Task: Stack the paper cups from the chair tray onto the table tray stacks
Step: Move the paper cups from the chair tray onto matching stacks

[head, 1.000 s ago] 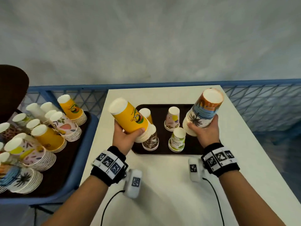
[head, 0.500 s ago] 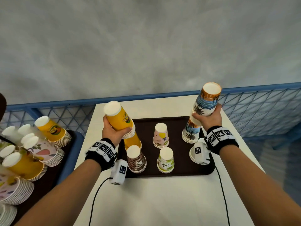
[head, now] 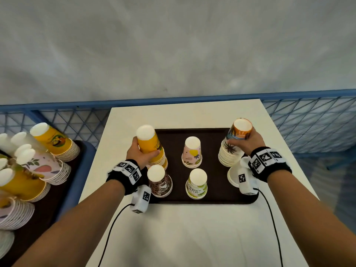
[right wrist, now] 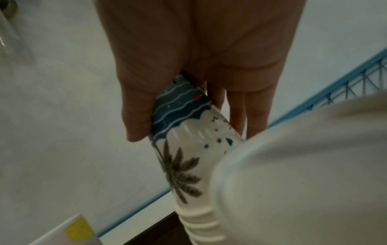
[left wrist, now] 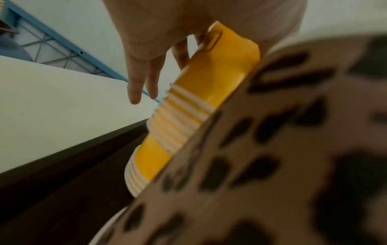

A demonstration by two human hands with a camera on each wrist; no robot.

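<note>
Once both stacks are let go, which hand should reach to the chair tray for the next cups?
Left, probably. The left hand, gripping the yellow paper cup stack, is on the side nearest the dark chair tray of cups. The right hand, on the palm-print cup stack, would have to cross the brown table tray.

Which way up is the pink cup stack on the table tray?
Upside down: the pink cup stack shows its closed white base on top.

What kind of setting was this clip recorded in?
Probably a staged indoor recording area, not a working café: a plain white table against a bare grey wall, a blue mesh barrier behind it, and both hands holding paper cup stacks over a brown tray.
</note>
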